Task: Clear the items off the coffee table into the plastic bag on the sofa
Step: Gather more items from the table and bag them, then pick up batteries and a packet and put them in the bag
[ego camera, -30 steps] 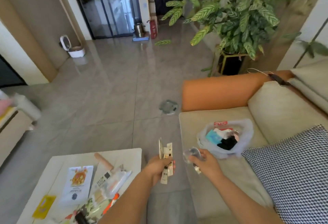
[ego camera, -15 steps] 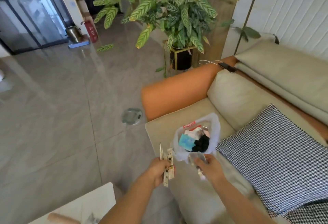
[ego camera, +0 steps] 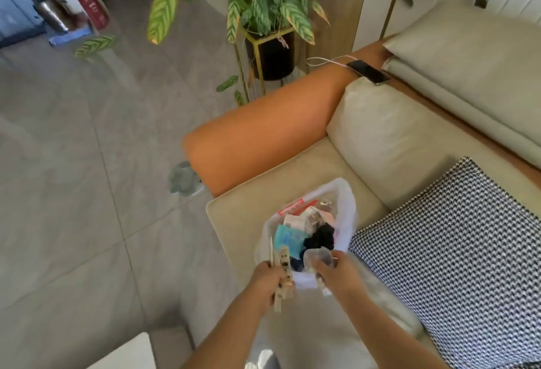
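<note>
Plastic bag [ego camera: 345,207] between orange armrest [ego camera: 263,134] and checked cushion [ego camera: 456,251].

A beige sofa [ego camera: 292,184] carries a white plastic bag [ego camera: 347,213], just beside a checked cushion [ego camera: 456,251].

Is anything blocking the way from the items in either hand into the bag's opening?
Nothing visible does. The left hand grips flat beige packets and the right hand a clear plastic piece, both at the near rim of the open plastic bag.
</note>
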{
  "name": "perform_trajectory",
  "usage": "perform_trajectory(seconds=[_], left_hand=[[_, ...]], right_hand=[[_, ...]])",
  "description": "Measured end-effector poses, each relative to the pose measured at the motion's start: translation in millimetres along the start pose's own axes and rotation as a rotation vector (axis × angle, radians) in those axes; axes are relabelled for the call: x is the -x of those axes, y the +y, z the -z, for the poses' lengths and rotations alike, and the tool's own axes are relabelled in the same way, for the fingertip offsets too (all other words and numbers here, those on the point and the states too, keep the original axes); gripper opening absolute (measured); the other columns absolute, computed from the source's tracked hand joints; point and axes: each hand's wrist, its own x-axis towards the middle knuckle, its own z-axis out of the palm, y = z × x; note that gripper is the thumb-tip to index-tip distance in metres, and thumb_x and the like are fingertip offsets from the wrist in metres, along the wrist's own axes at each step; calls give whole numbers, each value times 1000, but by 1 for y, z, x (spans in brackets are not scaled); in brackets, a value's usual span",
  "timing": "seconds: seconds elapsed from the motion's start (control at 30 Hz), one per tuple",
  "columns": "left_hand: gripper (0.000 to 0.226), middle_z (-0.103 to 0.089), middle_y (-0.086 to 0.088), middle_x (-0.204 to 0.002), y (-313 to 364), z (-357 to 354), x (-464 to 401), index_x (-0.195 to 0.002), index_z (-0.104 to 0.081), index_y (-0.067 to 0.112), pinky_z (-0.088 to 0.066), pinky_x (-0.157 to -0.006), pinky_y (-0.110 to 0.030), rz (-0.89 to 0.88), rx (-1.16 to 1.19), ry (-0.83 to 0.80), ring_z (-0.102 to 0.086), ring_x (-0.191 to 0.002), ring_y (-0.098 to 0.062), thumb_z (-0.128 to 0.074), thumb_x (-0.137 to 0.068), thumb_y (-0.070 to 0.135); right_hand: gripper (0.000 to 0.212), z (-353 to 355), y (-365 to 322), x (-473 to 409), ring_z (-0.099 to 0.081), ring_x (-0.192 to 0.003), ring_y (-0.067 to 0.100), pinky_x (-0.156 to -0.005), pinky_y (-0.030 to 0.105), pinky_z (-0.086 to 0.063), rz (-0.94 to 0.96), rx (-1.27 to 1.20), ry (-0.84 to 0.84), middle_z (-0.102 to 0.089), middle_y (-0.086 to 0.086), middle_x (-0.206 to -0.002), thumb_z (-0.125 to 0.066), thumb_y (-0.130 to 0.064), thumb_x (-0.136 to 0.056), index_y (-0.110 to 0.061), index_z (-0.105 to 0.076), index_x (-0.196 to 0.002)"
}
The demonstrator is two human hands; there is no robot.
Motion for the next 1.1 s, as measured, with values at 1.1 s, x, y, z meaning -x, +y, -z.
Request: perform_trajectory(seconds=[1.1], left_hand=[[35, -57, -11, -108, -20, 12, -83, -124, -51, 13, -42, -54, -18, 49, -158, 84, -58, -75, -19, -52, -90, 7]], right_hand=[[34, -84, -8, -75, -54, -108, 25, -81, 25, -36, 101, 390, -212, -57, 10, -122, -47, -11, -94, -8, -47, -128]])
